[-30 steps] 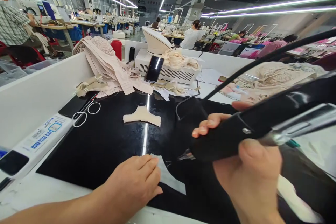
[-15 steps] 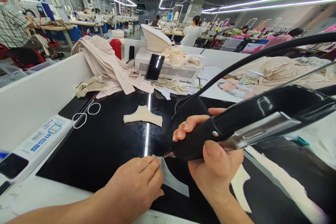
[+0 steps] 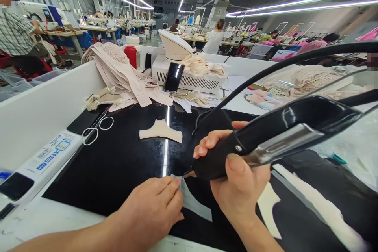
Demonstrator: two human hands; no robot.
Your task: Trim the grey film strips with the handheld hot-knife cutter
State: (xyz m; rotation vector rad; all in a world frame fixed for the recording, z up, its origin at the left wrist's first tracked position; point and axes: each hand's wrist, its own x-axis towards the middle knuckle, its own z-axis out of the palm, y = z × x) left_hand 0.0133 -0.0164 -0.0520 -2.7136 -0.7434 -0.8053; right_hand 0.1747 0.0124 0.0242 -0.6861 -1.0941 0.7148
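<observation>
Below 2 hands (image 3: 153,201), glossy black mat (image 3: 113,165); beyond, strip-lit sewing room (image 3: 174,4).

Left hand (image 3: 153,204) palm down, fingers bunched, right hand (image 3: 240,181) curled

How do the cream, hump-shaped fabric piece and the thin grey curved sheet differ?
The cream piece looks thick and opaque; the grey sheet looks thin and translucent. The cream piece lies untouched; the left hand holds the grey sheet's tip. Both lie on the glossy black mat.
</observation>
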